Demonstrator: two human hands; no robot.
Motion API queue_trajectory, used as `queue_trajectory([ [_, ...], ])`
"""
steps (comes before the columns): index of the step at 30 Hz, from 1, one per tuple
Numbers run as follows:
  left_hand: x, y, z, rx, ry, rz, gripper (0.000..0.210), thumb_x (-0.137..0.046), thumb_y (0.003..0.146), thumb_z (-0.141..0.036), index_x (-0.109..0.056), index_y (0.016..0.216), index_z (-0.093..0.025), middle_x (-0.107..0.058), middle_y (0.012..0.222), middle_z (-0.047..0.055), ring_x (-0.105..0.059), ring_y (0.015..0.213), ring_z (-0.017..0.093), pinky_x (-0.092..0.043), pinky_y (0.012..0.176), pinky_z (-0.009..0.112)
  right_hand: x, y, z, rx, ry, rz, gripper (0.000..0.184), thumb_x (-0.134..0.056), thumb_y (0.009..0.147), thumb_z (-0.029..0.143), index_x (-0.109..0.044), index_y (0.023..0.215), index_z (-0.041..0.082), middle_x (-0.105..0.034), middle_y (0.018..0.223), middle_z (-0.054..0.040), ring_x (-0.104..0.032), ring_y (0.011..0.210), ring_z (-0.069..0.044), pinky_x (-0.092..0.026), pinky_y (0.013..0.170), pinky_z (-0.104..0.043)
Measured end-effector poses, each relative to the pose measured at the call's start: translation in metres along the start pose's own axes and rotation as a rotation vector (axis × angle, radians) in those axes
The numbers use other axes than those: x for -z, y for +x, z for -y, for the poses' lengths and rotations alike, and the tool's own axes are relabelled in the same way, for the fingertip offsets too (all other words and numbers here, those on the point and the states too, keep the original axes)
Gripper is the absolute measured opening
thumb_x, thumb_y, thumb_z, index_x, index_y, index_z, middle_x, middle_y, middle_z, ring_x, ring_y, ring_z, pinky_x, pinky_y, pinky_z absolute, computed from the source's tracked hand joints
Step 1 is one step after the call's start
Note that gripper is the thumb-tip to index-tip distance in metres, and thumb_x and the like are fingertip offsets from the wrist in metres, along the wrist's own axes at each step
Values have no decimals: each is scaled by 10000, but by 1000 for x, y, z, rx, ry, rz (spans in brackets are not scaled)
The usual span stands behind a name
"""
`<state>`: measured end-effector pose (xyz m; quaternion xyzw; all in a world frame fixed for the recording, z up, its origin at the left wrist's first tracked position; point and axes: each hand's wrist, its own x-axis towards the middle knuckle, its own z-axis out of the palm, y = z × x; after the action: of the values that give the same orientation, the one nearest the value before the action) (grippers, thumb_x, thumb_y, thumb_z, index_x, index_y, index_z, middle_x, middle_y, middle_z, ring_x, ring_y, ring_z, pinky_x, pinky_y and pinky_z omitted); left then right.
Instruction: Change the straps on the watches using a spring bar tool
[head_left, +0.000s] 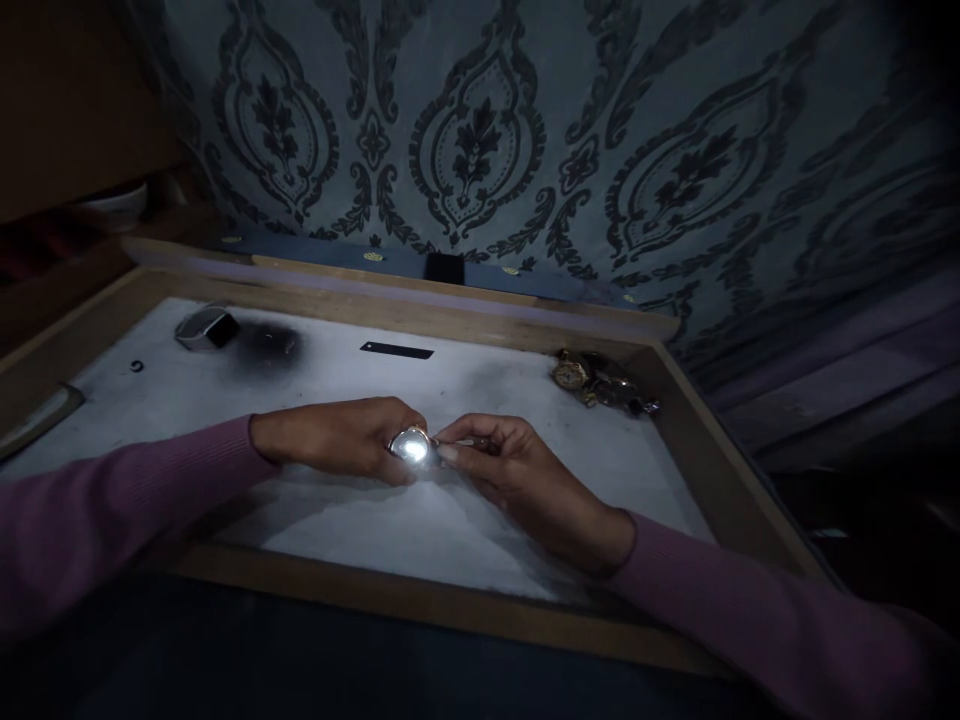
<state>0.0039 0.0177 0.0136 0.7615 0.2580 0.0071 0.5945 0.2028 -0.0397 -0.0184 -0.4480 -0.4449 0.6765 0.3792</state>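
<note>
Silver glints from the bright round watch [411, 447] that we hold above the middle of the white-covered surface [360, 545], our left hand [337, 437] clamped around one side of it and our right hand [510, 465] pinching at its right edge, though we cannot tell exactly which part lies between the fingertips. Beyond our hands we see a flat black strip [396, 351] near the far wooden rim [465, 325], a dark square-faced object [206, 328] toward the far left, and a cluster of metal watches [604, 385] in the far right corner.
</note>
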Motion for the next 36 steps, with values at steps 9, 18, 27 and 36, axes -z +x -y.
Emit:
queue_trajectory([
  [9, 0, -1, 1, -5, 62, -12, 192, -586, 787, -199, -418, 695, -179, -369, 625, -66, -338, 550, 75, -282, 481, 200, -3, 0, 3, 13, -11, -14, 164, -777, 693, 312, -718, 750, 169, -582, 532, 64, -270, 362, -14, -193, 350, -182],
  [18, 1, -2, -2, 48, 194, -49, 193, -578, 782, -197, -405, 695, -184, -390, 627, -61, -358, 553, 76, -270, 478, 203, -3, 2, -2, -11, 8, -71, 133, -795, 663, 267, -726, 733, 178, -583, 535, 59, -306, 379, -25, -220, 359, -185],
  [27, -2, 1, 1, 32, 52, -30, 178, -567, 765, -202, -405, 694, -185, -372, 616, -66, -330, 539, 75, -268, 473, 206, -7, -1, 5, -37, 27, -103, 114, -780, 661, 261, -723, 710, 175, -553, 482, 64, -260, 359, -18, -184, 343, -180],
  [36, -2, -2, -6, 94, 198, -79, 167, -554, 782, -210, -412, 699, -188, -401, 635, -51, -368, 557, 90, -273, 485, 221, -10, -1, 5, -31, 20, -147, 122, -771, 656, 258, -721, 712, 163, -600, 521, 42, -284, 345, -6, -179, 324, -170],
])
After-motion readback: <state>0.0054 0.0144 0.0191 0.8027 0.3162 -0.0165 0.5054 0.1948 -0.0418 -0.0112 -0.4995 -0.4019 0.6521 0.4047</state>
